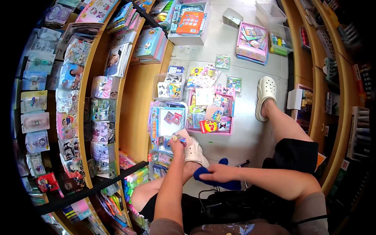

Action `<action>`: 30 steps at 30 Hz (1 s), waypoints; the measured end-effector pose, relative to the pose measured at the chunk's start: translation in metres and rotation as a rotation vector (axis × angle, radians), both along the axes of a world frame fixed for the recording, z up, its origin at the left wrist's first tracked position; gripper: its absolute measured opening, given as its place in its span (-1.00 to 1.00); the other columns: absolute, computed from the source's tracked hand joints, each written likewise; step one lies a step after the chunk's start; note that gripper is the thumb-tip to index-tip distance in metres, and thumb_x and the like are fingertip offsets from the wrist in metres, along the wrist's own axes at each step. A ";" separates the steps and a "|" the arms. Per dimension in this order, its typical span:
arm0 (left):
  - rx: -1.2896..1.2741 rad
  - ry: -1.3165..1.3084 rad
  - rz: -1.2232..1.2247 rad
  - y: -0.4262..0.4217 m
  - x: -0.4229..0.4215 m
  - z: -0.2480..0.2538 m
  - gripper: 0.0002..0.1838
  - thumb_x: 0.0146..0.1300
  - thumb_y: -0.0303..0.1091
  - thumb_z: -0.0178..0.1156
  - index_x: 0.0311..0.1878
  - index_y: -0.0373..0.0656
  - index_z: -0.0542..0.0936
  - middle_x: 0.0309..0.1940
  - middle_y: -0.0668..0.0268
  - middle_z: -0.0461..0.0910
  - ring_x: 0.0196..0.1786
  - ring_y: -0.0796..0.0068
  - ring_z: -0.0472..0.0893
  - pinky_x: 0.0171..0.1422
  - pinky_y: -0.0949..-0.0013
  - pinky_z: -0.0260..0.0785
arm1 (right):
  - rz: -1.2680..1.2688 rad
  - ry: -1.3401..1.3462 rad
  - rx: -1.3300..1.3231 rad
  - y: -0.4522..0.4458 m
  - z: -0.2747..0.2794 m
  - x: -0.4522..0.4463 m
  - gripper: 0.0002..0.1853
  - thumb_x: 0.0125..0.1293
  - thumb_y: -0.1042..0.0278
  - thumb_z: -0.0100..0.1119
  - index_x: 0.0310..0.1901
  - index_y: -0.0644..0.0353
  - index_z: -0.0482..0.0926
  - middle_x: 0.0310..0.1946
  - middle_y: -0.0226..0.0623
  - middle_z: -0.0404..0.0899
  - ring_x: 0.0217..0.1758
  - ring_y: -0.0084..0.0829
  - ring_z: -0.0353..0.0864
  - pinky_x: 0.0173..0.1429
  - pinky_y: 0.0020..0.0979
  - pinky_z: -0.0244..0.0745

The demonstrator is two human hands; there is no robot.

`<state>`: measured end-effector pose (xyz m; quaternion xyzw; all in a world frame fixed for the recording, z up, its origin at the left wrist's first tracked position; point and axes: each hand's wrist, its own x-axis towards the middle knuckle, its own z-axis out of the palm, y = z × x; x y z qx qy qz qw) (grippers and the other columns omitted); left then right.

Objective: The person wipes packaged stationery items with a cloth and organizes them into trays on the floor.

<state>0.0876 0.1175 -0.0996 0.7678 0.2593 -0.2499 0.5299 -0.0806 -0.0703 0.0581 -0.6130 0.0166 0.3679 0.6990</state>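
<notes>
My left hand is closed on a small colourful packet, beside a pink striped packet at the edge of a white tray. Two small pinkish packets lie in that tray. To the right of the tray, a pink box is heaped with sticker-like packets, a red and yellow one among them. My right hand grips a dark blue, cloth-like item near my lap; its underside is hidden.
Shelves of packaged goods line the left, and another shelf unit the right. Further along the floor stand a clear tub, a white carton and another pink box. My clogs are on either side of the pink box.
</notes>
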 end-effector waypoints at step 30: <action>0.863 -0.432 -0.948 -0.177 -0.025 -0.067 0.04 -0.23 -0.07 0.46 0.26 -0.24 0.06 0.14 0.14 0.19 0.21 0.13 0.22 0.23 0.07 0.09 | -0.087 0.406 -0.331 -0.006 -0.018 0.001 -0.42 0.25 -0.23 -0.16 -0.19 0.23 0.52 -0.14 0.01 0.46 0.00 -0.05 0.47 0.07 -0.15 0.36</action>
